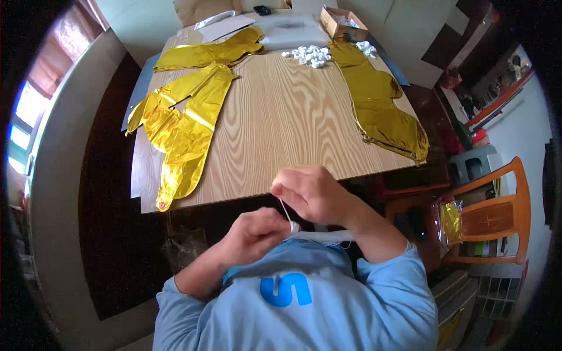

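Light-blue shirt (345, 322), cut off by the lower rim, lies nearest, before the front edge of the wood-grain surface (281, 123). Just off that edge, both hands are drawn in narrow: the left hand (257, 231) holds a small white bundle (295, 227), its grip mostly hidden by the folded fingers, while the right hand (313, 193), nearer the surface, pinches a thin white strand (285, 209) that runs straight down to the bundle. Below the surface's front edge, dark shadow makes things hard to tell; a pale strip (322, 236) shows there. On the surface's left side, a flat gold foil balloon (199, 126) reaches the front edge with its narrow end; a folded foil piece (202, 55) lies behind it. Along the surface's right side, another foil balloon (374, 96) stretches to the front corner. Wood grain shows broadly between them, giving open room up to a heap of white coils (307, 57) near the surface's far end. Beyond the coils stands an open cardboard box (336, 28), its contents indistinct.
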Demonstrator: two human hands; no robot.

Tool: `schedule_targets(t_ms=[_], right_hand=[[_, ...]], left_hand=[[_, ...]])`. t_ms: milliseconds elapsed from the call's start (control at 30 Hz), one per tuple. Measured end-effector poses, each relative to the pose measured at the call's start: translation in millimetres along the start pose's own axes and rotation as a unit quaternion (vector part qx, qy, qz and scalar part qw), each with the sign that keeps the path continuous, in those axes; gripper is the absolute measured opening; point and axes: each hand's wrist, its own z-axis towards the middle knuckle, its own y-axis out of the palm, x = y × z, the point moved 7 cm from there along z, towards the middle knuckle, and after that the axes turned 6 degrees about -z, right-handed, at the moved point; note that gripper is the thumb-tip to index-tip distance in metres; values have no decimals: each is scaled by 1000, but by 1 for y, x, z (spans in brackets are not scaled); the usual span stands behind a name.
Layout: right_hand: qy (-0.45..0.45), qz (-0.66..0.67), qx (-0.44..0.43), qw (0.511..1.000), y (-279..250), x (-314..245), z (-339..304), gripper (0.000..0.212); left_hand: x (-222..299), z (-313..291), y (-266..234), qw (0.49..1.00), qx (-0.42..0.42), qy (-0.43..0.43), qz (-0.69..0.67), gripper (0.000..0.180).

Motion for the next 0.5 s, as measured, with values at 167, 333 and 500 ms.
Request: schedule_targets(t_ms=[167, 333, 500], right_hand=[[-53, 82, -37, 994, 30, -10, -20, 10], [3, -10, 21, 1000, -5, 1, 0, 14], [-58, -40, -7, 997, 2, -16, -2, 13]], left_hand=[[-32, -17, -53, 955, 275, -71, -86, 17], [1, -3, -25, 993, 106, -31, -45, 17], [-10, 0, -18, 994, 101, -50, 0, 12]])
